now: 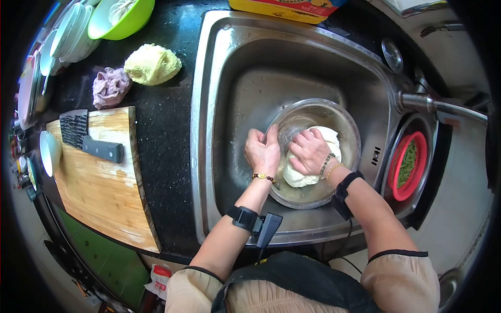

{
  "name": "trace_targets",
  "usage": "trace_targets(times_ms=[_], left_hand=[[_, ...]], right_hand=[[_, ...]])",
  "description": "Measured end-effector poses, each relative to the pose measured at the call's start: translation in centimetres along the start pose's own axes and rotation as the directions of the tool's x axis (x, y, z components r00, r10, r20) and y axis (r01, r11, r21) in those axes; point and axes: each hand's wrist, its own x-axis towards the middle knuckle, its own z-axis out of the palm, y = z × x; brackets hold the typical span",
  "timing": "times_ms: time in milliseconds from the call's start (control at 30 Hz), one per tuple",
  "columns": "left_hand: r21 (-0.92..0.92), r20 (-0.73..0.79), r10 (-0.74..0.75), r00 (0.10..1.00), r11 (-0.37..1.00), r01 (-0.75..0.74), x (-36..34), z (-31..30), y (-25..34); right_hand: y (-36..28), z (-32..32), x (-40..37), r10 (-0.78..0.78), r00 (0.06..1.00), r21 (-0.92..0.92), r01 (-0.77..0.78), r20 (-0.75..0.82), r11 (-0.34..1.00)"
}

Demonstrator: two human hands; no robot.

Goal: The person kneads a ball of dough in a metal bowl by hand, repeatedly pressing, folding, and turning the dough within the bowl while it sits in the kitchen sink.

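A round metal bowl [356, 151] stands in the sink, with cloudy liquid showing inside. My left hand [263, 152] grips its left rim, thumb at the edge and fingers curled round the outside. Inside the bowl sits a soft, smooth white lump [300, 179], dough-like and folded. My right hand [309, 150] presses down on it with bent fingers digging into its top; part of the lump is hidden beneath the palm.
A steel sink [250, 78] surrounds the bowl, its faucet [433, 103] at right. Beside it, a red basket [401, 177] holds green pieces. Leftward lie a cleaver [102, 148] on a cutting board [99, 198], a yellow cloth [152, 64], a purple cloth [111, 87] and a green bowl [133, 26].
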Motion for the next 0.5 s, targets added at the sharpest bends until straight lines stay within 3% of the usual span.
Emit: trace_targets(times_ms=[400, 500], left_hand=[[0.034, -0.030, -0.001, 1.000, 0.999, 0.002, -0.2, 0.0, 0.0], [0.049, -0.029, 0.020, 0.999, 0.999, -0.018, 0.1, 0.1, 0.1]], right_hand=[[1.5, 2.3, 4.2, 0.121, 0.993, 0.009, -0.121, 0.003, 0.993], [1.6, 2.8, 4.6, 0.104, 0.991, 0.042, -0.100, -0.090, 0.994]])
